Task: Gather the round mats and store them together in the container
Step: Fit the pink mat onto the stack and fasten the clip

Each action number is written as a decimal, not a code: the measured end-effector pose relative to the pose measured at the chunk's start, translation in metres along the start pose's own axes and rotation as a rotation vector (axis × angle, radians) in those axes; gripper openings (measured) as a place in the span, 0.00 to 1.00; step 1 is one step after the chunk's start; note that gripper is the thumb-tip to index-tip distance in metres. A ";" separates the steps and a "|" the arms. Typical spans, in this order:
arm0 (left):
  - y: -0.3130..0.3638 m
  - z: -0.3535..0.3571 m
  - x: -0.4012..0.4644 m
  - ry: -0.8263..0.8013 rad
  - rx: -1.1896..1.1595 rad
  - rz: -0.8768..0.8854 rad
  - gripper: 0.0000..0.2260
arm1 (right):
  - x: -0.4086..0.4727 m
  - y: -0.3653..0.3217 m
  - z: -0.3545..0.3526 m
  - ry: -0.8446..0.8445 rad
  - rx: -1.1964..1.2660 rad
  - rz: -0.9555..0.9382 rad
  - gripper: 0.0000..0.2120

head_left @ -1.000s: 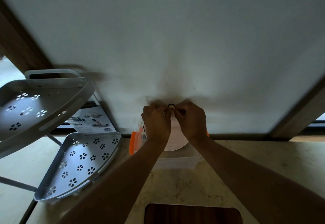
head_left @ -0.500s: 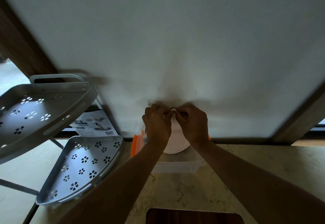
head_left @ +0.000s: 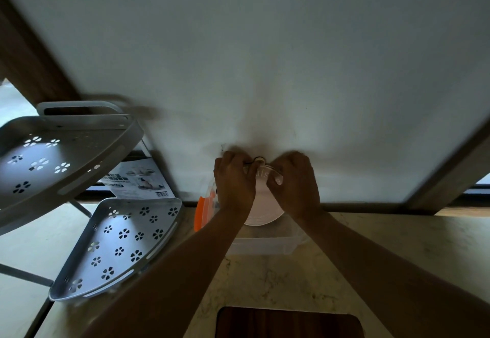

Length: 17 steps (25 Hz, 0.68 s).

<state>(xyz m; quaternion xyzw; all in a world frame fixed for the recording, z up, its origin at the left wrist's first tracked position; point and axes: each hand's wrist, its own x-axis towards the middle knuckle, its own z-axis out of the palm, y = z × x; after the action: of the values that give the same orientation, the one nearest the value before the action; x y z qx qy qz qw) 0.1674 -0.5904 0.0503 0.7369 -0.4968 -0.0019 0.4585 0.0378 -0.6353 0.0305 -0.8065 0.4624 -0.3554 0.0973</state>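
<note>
The pale round mats [head_left: 261, 209] hang stacked against the wall by a small ring [head_left: 258, 159], above the clear container [head_left: 261, 246] at the counter's [head_left: 397, 245] back edge. The left hand [head_left: 233, 182] and right hand [head_left: 294, 181] pinch the stack's top, fingers curled closed. An orange-edged lid [head_left: 202, 211] stands left; a perforated grey rack [head_left: 116, 242] fills the left end.

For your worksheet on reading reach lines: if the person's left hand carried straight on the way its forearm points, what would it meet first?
The left hand points up and away, toward the white wall. It would probably meet the small hook where the round mat hangs, or the wall just beside it; depth is unclear.
</note>
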 end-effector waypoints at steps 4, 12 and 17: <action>-0.004 0.001 0.000 0.001 0.017 0.017 0.07 | -0.015 0.003 0.001 -0.067 -0.156 0.128 0.14; -0.036 -0.019 -0.005 -0.180 0.089 0.172 0.08 | -0.014 0.013 -0.006 -0.074 -0.044 0.172 0.07; -0.072 -0.040 -0.013 -0.279 0.278 0.153 0.10 | -0.014 0.014 -0.005 -0.098 0.002 0.203 0.08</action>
<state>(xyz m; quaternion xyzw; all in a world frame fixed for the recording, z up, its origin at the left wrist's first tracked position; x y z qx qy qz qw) 0.2321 -0.5480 0.0186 0.7456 -0.6057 -0.0006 0.2778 0.0205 -0.6305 0.0205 -0.7718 0.5360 -0.3043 0.1561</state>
